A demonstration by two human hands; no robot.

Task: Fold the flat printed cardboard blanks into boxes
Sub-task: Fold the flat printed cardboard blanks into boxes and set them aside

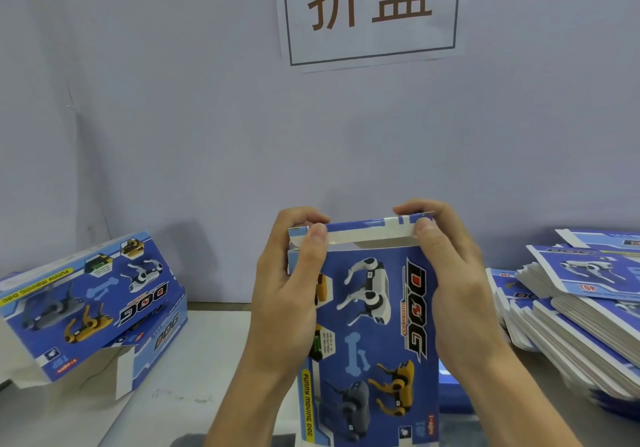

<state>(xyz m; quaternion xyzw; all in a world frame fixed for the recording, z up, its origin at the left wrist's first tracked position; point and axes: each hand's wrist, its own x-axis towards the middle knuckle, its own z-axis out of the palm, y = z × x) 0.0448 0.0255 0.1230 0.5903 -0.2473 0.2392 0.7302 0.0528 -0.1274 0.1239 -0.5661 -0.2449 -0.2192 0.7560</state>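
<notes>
At the centre, above the table [207, 360], both hands grip the far end of a glossy blue printed box [374, 335] held upright: the left hand [291, 294] and right hand [457, 283] each pinch the top flap [370, 233], thumbs on its white folded strip, fingers curled behind. To the left lies a finished rectangular box [90, 301], one end flap open. To the right, a slumped stack of flat cardboard blanks [581, 311] shows grey layered edges. A paper sign [370, 10] hangs on the pale wall.
</notes>
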